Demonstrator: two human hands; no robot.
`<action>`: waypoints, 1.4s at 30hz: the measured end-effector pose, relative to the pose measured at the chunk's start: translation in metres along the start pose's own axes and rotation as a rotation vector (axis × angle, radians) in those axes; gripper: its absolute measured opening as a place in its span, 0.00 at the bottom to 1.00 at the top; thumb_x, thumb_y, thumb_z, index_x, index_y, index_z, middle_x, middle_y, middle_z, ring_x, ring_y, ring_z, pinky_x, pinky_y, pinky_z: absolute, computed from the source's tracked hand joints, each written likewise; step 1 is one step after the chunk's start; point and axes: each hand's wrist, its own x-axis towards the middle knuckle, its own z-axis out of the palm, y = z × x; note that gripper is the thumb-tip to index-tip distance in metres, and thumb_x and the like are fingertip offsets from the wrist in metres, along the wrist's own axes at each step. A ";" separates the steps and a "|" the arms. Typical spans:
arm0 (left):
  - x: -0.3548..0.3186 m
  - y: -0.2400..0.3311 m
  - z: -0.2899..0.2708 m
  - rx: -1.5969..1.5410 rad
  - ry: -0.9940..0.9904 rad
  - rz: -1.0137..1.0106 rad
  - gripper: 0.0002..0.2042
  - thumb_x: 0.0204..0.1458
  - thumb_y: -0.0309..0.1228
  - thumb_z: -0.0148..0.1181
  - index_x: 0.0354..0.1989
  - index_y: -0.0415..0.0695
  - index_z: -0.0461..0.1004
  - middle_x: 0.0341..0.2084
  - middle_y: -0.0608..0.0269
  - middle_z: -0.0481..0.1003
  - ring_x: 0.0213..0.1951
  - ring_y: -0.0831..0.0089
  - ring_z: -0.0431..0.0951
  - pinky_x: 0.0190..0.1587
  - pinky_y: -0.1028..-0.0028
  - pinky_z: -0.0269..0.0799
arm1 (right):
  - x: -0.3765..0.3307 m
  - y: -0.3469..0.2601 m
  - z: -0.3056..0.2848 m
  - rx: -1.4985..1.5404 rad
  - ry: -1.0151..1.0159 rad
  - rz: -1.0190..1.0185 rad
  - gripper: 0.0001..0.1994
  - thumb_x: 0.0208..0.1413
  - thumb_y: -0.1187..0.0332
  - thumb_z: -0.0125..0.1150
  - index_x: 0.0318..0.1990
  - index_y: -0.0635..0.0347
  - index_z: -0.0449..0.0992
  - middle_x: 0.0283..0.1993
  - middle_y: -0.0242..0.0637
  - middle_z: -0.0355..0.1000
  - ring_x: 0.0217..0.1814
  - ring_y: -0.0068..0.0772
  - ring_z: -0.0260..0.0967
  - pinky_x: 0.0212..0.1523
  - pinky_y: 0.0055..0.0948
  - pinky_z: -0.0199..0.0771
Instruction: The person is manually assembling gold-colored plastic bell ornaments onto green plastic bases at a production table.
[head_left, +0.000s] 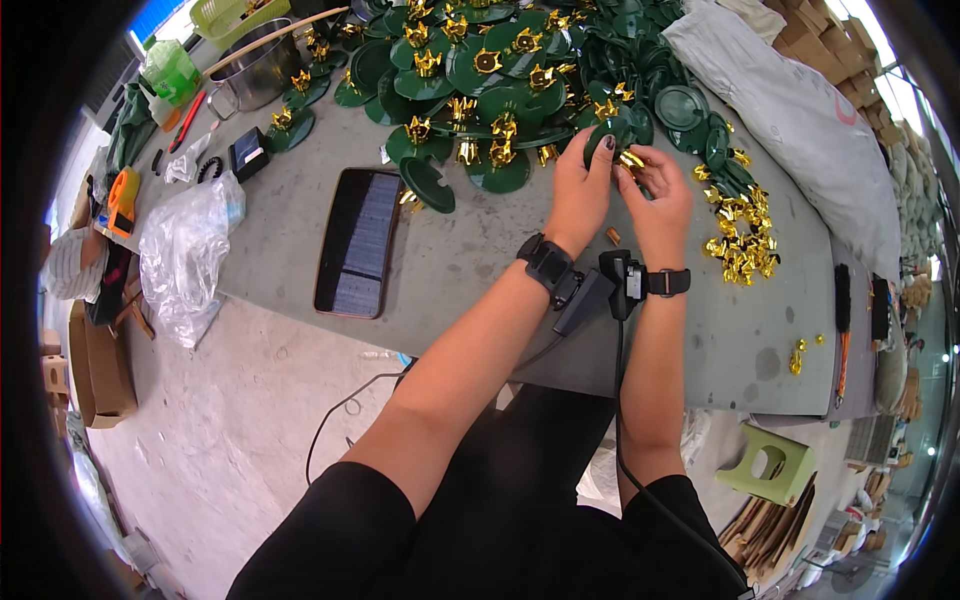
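A green disc (pixel 613 129) is over the grey table (pixel 470 285), grasped by the left hand (pixel 580 195), while the right hand (pixel 660 200) pinches a gold piece (pixel 630 160) just beside it; a gold pile (pixel 742 238) lies rightward, a phone (pixel 357 243) leftward

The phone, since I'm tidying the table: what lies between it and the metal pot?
A green disc with a gold piece, seen in the head view between phone and pot.
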 end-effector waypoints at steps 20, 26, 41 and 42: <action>0.003 0.004 0.000 0.328 -0.118 -0.034 0.13 0.47 0.30 0.58 0.38 0.36 0.70 0.30 0.61 0.75 0.34 0.77 0.74 0.37 0.77 0.69 | 0.007 0.007 -0.002 -0.008 0.045 0.100 0.13 0.46 0.75 0.65 0.40 0.63 0.73 0.29 0.31 0.71 0.28 0.17 0.67 0.28 0.17 0.67; -0.002 -0.015 0.003 -0.222 0.017 -0.130 0.10 0.55 0.29 0.50 0.38 0.34 0.71 0.34 0.59 0.74 0.36 0.77 0.73 0.39 0.76 0.70 | 0.014 -0.009 -0.012 -0.051 0.170 0.222 0.12 0.49 0.68 0.64 0.40 0.62 0.73 0.24 0.29 0.70 0.22 0.14 0.64 0.22 0.15 0.62; -0.002 -0.021 -0.006 0.001 -0.043 -0.289 0.10 0.56 0.28 0.45 0.30 0.34 0.70 0.23 0.63 0.74 0.25 0.79 0.74 0.29 0.79 0.70 | 0.103 0.001 -0.018 -0.128 0.164 -0.013 0.19 0.50 0.68 0.60 0.49 0.67 0.69 0.44 0.45 0.73 0.44 0.29 0.71 0.46 0.23 0.68; -0.002 -0.022 -0.005 0.014 -0.058 -0.266 0.10 0.56 0.28 0.45 0.30 0.34 0.70 0.22 0.63 0.74 0.25 0.78 0.74 0.29 0.79 0.70 | 0.099 0.032 -0.042 -0.272 0.209 0.018 0.20 0.49 0.69 0.60 0.50 0.68 0.68 0.48 0.47 0.71 0.49 0.33 0.69 0.49 0.26 0.67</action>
